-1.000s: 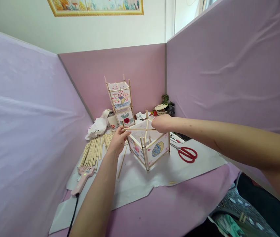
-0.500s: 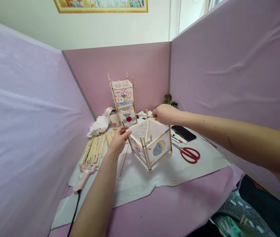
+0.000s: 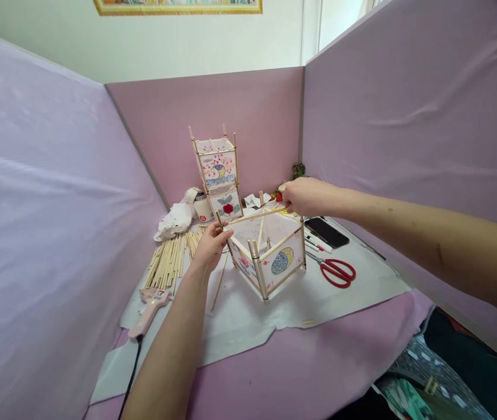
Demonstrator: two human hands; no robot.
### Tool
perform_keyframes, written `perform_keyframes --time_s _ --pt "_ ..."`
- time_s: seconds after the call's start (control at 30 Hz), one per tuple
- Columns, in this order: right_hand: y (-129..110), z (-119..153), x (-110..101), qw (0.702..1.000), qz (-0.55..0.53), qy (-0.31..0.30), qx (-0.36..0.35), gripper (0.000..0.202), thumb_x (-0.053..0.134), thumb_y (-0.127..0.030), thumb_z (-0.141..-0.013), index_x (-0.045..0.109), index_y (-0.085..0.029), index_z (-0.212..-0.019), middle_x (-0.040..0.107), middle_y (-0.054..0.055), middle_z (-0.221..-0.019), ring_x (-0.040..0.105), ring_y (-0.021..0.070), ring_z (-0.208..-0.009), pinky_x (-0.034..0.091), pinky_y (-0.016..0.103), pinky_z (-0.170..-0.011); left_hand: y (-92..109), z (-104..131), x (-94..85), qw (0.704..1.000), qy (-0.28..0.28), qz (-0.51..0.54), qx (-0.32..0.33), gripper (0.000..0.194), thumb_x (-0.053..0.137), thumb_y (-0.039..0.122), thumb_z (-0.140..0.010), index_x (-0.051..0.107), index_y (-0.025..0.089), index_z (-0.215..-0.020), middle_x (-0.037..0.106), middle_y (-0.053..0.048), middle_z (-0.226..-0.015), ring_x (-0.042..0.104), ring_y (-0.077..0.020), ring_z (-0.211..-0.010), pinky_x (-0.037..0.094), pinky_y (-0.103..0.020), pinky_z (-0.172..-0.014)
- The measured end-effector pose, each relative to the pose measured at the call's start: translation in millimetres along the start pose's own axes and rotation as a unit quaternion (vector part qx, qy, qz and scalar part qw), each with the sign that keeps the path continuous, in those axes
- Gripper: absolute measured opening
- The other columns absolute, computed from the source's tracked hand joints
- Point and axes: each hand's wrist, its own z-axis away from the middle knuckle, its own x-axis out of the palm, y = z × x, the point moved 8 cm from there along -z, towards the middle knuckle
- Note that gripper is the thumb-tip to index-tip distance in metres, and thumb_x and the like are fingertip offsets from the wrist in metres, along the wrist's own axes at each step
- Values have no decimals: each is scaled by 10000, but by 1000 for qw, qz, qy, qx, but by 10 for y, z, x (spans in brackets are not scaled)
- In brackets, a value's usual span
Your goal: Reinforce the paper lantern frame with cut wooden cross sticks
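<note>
A square lantern frame (image 3: 284, 267) of wooden sticks with painted white panels stands on the table, one corner toward me. My left hand (image 3: 210, 246) is closed on its left corner post, thumb and fingers pinching near the top. Over the far side of the frame, my right hand (image 3: 308, 196) pinches the right end of a thin wooden stick (image 3: 255, 216). The stick spans the opening from the left corner to the right hand; I cannot tell whether it rests on the rim. My right fingertips are partly hidden.
A taller two-tier lantern (image 3: 217, 169) stands behind. To the left lie loose sticks (image 3: 167, 263), a pink glue gun (image 3: 149, 312) with its cord, crumpled white tissue (image 3: 174, 221) and a jar (image 3: 203, 209). On the right are red-handled scissors (image 3: 337, 273), pens and a phone (image 3: 327, 232).
My right hand has moved a little to the right and the stick has come down over the frame's opening, its left end now by my left hand. The left hand keeps its hold.
</note>
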Motion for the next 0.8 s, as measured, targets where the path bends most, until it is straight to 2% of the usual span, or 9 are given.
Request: perform_keyframes --time_s 0.3,0.8 --pt "-88 35 -5 1000 -15 5 -13 176 564 -186 -765 711 -145 -854 682 119 -847 606 212 -774 358 276 -645 40 22 48 1000 -8 4 -2 427 802 262 -562 576 188 -916 494 42 -743 494 -95 -700 356 -212 -626" --pt "-112 15 -3 997 -50 51 -42 139 607 -158 -729 736 -176 -777 694 93 -759 609 214 -720 334 289 -582 -11 13 24 999 -14 35 -14 436 811 227 -576 592 179 -950 549 28 -799 516 -95 -749 375 -215 -667"
